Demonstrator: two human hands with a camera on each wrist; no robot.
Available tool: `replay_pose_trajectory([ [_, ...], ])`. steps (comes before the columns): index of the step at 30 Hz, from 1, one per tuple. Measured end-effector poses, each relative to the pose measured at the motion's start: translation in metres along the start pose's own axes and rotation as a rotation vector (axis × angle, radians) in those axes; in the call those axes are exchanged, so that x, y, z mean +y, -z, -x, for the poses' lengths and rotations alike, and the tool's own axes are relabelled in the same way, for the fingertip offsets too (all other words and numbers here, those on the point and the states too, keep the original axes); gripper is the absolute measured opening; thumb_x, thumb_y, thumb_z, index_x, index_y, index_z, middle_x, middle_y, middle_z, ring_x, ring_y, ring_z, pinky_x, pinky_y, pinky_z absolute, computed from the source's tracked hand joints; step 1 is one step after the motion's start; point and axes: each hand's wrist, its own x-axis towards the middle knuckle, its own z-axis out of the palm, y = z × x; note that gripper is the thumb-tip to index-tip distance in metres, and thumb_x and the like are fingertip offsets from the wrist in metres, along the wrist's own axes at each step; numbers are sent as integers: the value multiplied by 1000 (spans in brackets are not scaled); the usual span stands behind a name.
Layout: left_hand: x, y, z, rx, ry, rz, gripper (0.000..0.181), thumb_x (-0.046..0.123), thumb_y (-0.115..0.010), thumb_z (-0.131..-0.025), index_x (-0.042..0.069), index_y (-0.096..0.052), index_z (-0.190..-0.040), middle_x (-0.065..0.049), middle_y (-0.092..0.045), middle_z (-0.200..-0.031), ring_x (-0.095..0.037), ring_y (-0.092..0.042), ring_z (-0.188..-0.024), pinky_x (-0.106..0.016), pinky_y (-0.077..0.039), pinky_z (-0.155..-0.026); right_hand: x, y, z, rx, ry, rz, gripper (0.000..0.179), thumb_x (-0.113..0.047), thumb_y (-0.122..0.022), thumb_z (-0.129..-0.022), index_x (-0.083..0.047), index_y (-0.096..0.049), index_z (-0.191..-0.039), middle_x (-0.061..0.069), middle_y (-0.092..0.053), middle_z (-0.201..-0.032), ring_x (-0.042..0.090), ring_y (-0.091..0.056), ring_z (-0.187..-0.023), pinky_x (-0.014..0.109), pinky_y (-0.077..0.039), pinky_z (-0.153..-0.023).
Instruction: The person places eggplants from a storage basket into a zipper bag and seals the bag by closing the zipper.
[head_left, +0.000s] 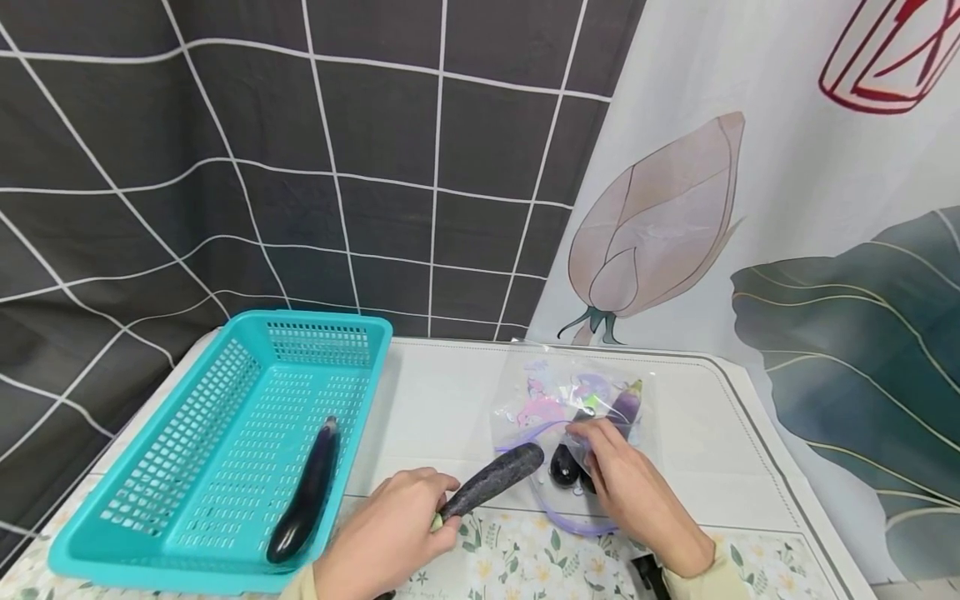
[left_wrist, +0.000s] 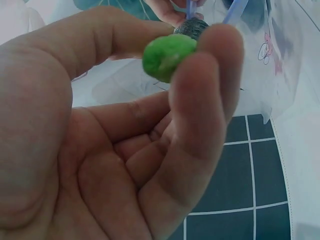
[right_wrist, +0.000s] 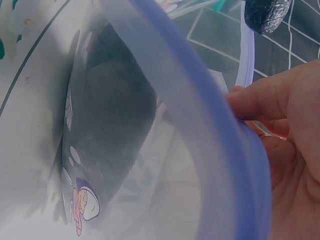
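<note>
My left hand (head_left: 405, 521) pinches a long, dark, rough-skinned vegetable (head_left: 491, 481) by its green stem end (left_wrist: 167, 57), the blunt far end pointing at the bag. A clear zip bag (head_left: 517, 375) with a purple zip edge and cartoon prints lies on the table, its mouth spread toward me. With thumb and fingers, my right hand (head_left: 630, 492) pinches the purple edge (right_wrist: 220, 120) of the mouth. Inside the bag are eggplants, one purple with a green cap (head_left: 626, 406), others dark and partly behind my right hand. The vegetable's tip is just left of the bag's mouth.
A turquoise perforated basket (head_left: 367, 400) stands at the left of the table, with one glossy dark eggplant (head_left: 306, 492) lying along its right side. A floral cloth (head_left: 517, 562) covers the near table edge. Dark grid-patterned and printed white curtains hang behind.
</note>
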Motion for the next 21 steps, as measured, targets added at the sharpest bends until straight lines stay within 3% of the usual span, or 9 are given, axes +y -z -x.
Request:
replay_pose_trajectory([
  [8,10,-5,-3,23,13,22,22,18,-76,-84,5,-75,-102,9,-60,-79,0,-46,-63,-20,-44,-57,-1,0,-1,-9,-2,0,41,10,-62,-90,-5,-57,-127,5,-58,-118,14,-63,-87,24,-51,-62],
  [16,20,-13,-6,163,-11,-37,18,17,-78,-82,7,-75,-96,4,-64,-82,-1,-54,-64,-21,-46,-55,-1,1,-1,-17,3,-9,41,10,-62,-90,-5,-57,-128,6,-58,-119,12,-61,-82,22,-48,-59],
  [21,29,-17,-9,171,12,-64,23,19,-82,-82,6,-75,-98,1,-65,-87,-4,-59,-63,-23,-49,-54,-1,0,-1,-20,2,-5,41,10,-62,-90,-5,-57,-128,6,-58,-118,12,-61,-82,23,-49,-60],
])
